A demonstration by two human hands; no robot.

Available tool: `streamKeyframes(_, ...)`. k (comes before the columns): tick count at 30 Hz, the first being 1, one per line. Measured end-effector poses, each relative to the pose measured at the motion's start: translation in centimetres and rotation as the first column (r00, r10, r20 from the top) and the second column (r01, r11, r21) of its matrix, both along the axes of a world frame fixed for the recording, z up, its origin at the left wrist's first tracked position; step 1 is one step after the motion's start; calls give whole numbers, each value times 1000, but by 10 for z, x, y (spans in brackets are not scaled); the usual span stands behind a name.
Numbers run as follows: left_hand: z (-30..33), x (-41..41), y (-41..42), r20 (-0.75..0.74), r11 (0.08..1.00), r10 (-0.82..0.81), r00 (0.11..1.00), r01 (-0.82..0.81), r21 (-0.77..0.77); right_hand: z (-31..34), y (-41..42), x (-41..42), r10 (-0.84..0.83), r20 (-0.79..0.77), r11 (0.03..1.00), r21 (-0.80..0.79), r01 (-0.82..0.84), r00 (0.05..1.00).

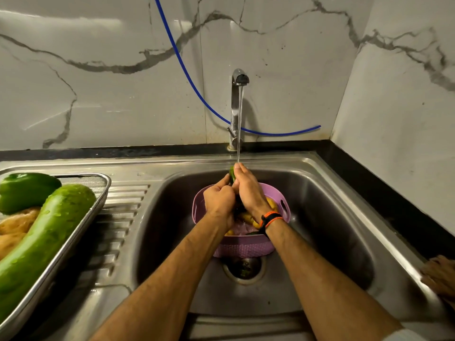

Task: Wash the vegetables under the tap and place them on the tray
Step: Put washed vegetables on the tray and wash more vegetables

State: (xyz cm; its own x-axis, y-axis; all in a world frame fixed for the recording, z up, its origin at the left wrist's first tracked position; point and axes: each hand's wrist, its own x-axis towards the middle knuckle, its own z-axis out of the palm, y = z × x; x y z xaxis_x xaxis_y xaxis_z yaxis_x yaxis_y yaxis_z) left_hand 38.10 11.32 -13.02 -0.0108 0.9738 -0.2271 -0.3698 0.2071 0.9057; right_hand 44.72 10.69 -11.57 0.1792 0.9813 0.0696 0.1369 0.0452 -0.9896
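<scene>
Both hands are up under the tap [238, 104], forearms reaching in from the near edge and converging over the middle of the sink [320, 193]. Left hand [219, 198]: fingers curled round the lower part of a small green vegetable [232, 174], knuckles facing left. Right hand [248, 188]: wrapped over the same vegetable from the right, fingertips at its top end, right where the water stream [239, 129] lands. Only the vegetable's far tip shows between the two hands; can't tell what kind it is. The right wrist carries an orange-and-black band [270, 219].

Directly below the hands sits a purple basket [243, 248] in the sink basin, just beyond the drain [244, 268]. Yellowish produce [270, 203] shows inside it, mostly hidden by the wrists.

Metal tray [98, 193] sits on the sink's ribbed drainboard [123, 212] at left, well apart from the hands. In it: a long green gourd [44, 232] lying diagonally with water drops on the skin, a green bell pepper [24, 190] at the far end touching the gourd, and brownish pieces [14, 225] left of the gourd, partly cut off by the frame.

A blue hose [187, 72] runs down the marble wall [98, 70] behind the tap and off to the right. Black surface [384, 200] borders the sink on the right. Another hand [440, 279] rests on the sink rim at the near right edge, fingers flat.
</scene>
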Motion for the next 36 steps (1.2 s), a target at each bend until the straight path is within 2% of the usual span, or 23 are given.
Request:
streamKeyframes(4,8,-4,1,-11,998,54,998,-53,16,-8,0,-3,45,86,998,40,-49,995)
streamKeyframes(8,15,2,-13,7,999,-42,999,42,4,1,3,8,-34,61,999,44,31,998)
streamKeyframes(12,20,-2,-9,1,994,107,994,-107,20,-3,-5,-6,19,100,997,67,-26,995)
streamKeyframes(14,23,-5,-13,23,996,90,996,-90,3,-2,-3,-9,-1,115,998,60,-6,993)
streamKeyframes(17,25,0,-27,40,999,-40,998,41,-2,3,3,3,-97,40,993,75,94,995)
streamKeyframes(22,28,0,-18,26,995,101,995,-101,-14,-1,-7,-8,-43,33,996,74,41,999)
streamKeyframes(26,30,0,-28,57,999,-24,998,25,-24,6,4,3,-116,-33,992,55,118,993)
streamKeyframes(30,29,0,-16,36,995,95,995,-94,-28,-2,-4,-8,-51,-29,997,62,53,998)
streamKeyframes(34,33,2,-29,64,999,-38,997,39,-7,5,5,3,-127,-64,991,46,130,990)
streamKeyframes(36,33,4,-25,43,1000,-11,999,12,-13,4,1,2,-122,-71,991,45,126,990)
